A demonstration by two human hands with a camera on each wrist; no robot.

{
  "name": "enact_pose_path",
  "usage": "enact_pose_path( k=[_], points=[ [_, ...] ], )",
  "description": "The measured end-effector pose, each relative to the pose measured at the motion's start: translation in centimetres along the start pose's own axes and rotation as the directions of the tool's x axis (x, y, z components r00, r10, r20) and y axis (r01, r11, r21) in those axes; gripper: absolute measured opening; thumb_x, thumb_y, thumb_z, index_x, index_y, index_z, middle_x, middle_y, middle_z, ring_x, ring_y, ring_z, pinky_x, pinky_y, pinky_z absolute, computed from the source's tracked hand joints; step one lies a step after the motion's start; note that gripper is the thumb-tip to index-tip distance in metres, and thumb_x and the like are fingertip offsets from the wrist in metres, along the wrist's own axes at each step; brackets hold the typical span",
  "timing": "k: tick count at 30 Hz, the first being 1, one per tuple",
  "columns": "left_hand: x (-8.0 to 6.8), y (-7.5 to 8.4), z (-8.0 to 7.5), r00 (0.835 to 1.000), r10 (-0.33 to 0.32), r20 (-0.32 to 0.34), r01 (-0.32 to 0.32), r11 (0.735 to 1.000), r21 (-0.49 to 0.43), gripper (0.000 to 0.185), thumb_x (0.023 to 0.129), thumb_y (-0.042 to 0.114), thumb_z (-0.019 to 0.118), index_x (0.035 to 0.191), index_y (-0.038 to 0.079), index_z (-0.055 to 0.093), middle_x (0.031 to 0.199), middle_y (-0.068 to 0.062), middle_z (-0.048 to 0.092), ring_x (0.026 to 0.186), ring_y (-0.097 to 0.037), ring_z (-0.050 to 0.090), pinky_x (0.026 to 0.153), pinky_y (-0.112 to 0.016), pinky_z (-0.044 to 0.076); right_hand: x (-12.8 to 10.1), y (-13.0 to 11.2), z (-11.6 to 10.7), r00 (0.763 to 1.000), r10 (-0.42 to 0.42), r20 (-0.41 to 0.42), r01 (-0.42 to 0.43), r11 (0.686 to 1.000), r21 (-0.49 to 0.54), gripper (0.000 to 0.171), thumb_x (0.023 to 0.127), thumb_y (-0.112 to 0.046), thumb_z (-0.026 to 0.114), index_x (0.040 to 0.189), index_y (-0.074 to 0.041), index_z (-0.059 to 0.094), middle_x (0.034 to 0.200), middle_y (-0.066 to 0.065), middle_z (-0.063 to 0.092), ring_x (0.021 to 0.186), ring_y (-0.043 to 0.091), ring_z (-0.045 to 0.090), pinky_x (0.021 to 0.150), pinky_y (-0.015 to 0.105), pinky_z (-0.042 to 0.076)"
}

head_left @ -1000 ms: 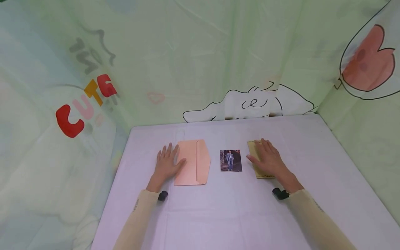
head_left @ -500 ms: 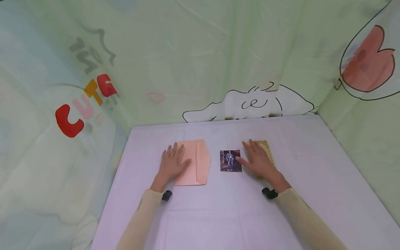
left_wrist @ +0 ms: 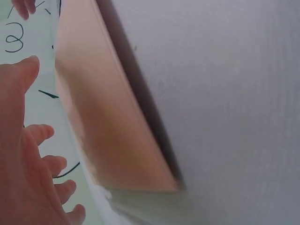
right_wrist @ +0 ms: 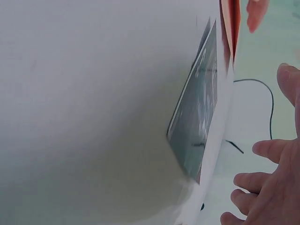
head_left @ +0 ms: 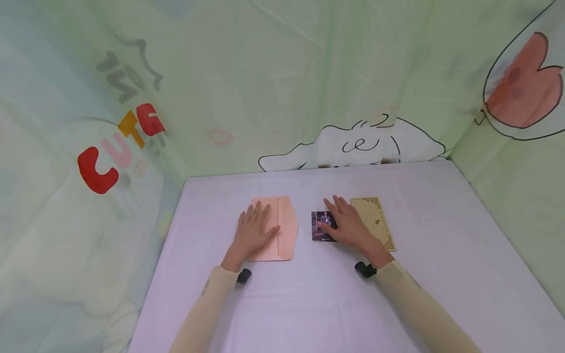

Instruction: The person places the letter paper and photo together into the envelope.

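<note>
Head view: small photo [head_left: 321, 226] of a standing figure lies flat on the white bench [head_left: 309, 304], near its middle, between a peach envelope [head_left: 282, 225] on its left and a tan card [head_left: 376, 223] with an ornate border on its right. Right hand [head_left: 348, 226] rests palm down over the right part of the photo, fingers [head_left: 334, 207] straight and slightly spread, thumb lying across the picture; nothing gripped. Heel of that hand sits just beside the tan card's left edge; whether it touches cannot be told. Left hand [head_left: 253, 233] lies flat on the left part of the envelope, fingers straight and a little apart, pressing rather than holding. Envelope lies with its flap side up, flap fold running up and down to the right of the fingers. Right wrist view: photo [right_wrist: 199, 124] seen edge-on at a steep angle, surface blurred, with the hand's [right_wrist: 269, 187] fingers loosely extended beside it. Left wrist view: envelope [left_wrist: 108, 117] seen close, flat on the bench, the hand's [left_wrist: 28, 173] fingertips spread along its edge. Both forearms wear cream sleeves [head_left: 415, 309], each with a small black device at the wrist [head_left: 364, 269]. Behind the bench hangs a pale green cloth [head_left: 282, 83] printed with a white cartoon dog, red letters at left and a red shape at upper right.
</note>
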State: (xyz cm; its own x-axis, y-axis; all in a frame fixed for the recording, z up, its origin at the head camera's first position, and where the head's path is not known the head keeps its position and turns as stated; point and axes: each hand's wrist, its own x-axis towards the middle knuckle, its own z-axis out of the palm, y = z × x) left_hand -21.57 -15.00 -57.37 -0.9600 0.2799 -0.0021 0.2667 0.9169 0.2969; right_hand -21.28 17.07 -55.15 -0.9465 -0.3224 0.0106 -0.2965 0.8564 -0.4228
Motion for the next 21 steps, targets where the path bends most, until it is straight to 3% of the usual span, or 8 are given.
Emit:
enact_pose_path(
  k=[10,17,21],
  points=[
    [0.3,0.9,-0.3,1.000,0.022,-0.012,-0.022,1.000,-0.011,0.079,0.098,0.065,0.044,0.160,0.019,0.026,0.169,-0.014,0.016,0.155,-0.042,0.017,0.122,-0.061,0.016,1.3,-3.1,1.0,0.997,-0.054,0.051,0.053,0.998,0.014,0.084,0.095,-0.062,0.054,0.159,-0.016,0.029,0.168,0.019,0.016,0.156,0.040,0.011,0.122,0.062,0.014],
    [0.5,1.3,0.0,1.000,0.027,0.013,-0.027,0.999,0.023,0.080,0.098,0.068,0.038,0.161,0.020,0.024,0.169,-0.013,0.015,0.155,-0.040,0.015,0.123,-0.060,0.015,2.1,-5.2,2.5,0.985,-0.146,0.090,0.149,0.988,-0.027,0.081,0.096,-0.060,0.054,0.159,-0.015,0.029,0.167,0.020,0.019,0.155,0.042,0.014,0.120,0.065,0.017],
    [0.4,1.7,-0.2,0.999,0.034,0.017,-0.035,0.999,0.013,0.078,0.098,0.064,0.044,0.160,0.018,0.027,0.168,-0.015,0.018,0.154,-0.042,0.017,0.122,-0.061,0.016,2.1,-6.1,3.4,0.970,-0.218,0.112,0.222,0.975,-0.029,0.079,0.097,-0.057,0.054,0.158,-0.012,0.032,0.165,0.023,0.022,0.153,0.045,0.017,0.120,0.063,0.019]
  ],
)
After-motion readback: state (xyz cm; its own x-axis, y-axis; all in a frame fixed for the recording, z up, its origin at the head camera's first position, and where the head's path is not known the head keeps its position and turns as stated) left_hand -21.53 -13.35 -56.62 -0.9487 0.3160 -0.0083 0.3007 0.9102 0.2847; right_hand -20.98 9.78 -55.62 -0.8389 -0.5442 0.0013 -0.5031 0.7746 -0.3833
